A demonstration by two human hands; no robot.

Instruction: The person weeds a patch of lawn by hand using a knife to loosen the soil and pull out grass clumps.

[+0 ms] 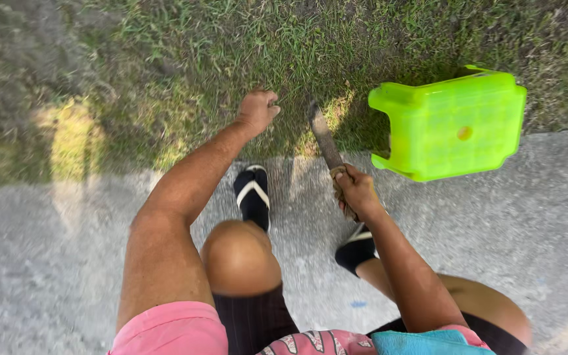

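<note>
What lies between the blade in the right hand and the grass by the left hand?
Nothing visible. The blade held in the right hand already points onto the grass at the concrete edge, and the left hand grips the grass beside it. The green stool lies tipped off to the right, clear of both.

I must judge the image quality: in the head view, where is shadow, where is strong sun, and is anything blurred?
Head view: the person's shadow darkens the grass around the left hand and the blade held by the right hand; sun patches glare at left and near the blade tip; the green stool looks overexposed; the far-left grass is smeared, the frame edges soft.
</note>
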